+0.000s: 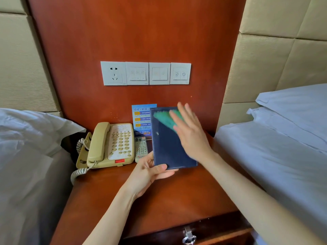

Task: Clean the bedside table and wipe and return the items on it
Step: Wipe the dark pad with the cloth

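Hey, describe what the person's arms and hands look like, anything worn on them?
Both arms are bare as far as the frame shows: no sleeves, no gloves. The left hand and right hand show no rings, watch or bracelets. The right one is motion-blurred, so small details there are uncertain.

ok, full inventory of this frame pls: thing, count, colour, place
bedside table: 1, reddish-brown wood, centre, between the beds
drawer handle: 1, silver, table front, bottom edge
telephone: 1, beige with coiled cord, table's left rear
remote control: 1, white, right of the telephone
leaflet: 1, blue, upright against the wall panel
folder: 1, dark blue, held up above the table
cloth: 1, green, blurred, pressed on the folder
wall plates: 4, white, one socket and three switch plates
beds: 2, white linen, either side
left hand: grips the folder's bottom edge
right hand: fingers straight, presses the cloth
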Demonstrator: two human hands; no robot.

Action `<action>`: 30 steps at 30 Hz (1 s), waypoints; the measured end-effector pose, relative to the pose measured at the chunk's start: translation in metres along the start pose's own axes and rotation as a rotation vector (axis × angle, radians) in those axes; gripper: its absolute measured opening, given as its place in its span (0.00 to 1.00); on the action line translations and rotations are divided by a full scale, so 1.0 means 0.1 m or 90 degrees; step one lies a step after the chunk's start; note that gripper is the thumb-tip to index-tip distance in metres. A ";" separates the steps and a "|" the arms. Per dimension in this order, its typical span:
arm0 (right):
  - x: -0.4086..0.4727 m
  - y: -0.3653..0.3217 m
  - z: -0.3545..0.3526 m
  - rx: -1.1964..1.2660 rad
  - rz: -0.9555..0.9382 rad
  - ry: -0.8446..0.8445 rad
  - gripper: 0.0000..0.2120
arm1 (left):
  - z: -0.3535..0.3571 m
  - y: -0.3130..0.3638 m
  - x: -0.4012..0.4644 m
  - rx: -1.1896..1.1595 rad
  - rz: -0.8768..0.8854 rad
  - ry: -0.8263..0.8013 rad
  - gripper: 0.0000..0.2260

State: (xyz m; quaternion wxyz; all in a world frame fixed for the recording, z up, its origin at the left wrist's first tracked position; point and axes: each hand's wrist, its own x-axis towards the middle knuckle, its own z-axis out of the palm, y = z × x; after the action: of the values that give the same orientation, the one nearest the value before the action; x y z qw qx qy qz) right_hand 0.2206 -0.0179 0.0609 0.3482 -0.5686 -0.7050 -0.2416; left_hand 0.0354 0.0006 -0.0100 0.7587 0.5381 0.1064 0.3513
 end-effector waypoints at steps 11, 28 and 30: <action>-0.27 -0.23 0.16 0.030 -0.128 -0.158 0.29 | -0.03 0.00 -0.08 0.089 -0.019 -0.001 0.17; 0.13 0.00 0.05 0.032 -0.025 -0.095 0.33 | 0.04 -0.08 -0.11 0.145 -0.027 -0.035 0.23; -0.14 -0.15 0.13 0.050 -0.144 -0.125 0.36 | 0.01 -0.04 -0.10 0.086 -0.015 -0.003 0.21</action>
State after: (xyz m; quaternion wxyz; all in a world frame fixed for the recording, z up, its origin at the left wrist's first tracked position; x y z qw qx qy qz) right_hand 0.2050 -0.0214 0.0427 0.2703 -0.4926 -0.8039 -0.1951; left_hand 0.0306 -0.0073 -0.0150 0.7251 0.5875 0.1340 0.3334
